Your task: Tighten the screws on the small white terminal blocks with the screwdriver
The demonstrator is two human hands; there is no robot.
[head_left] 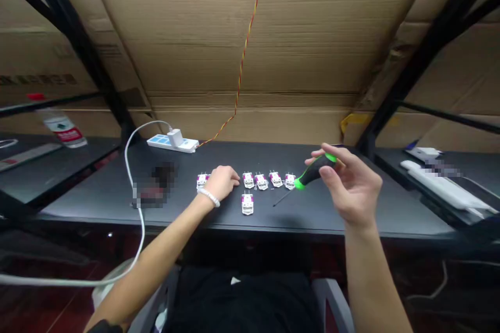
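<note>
My right hand [351,182] is raised above the dark table [324,213] and grips a screwdriver [310,174] with a black and green handle, its thin shaft pointing down and left toward the tabletop. My left hand [222,182] rests on the table with fingers curled over the row of small white and magenta parts [269,179]; what lies under its fingers is hidden. One more white and magenta part [247,203] sits alone in front of the row. A white bead bracelet circles my left wrist.
A white power strip [172,141] with a plugged adapter lies at the back, a white cable [133,187] looping off the front edge. A red-yellow wire hangs over cardboard behind. A water bottle [60,127] stands far left. White devices [441,177] lie right.
</note>
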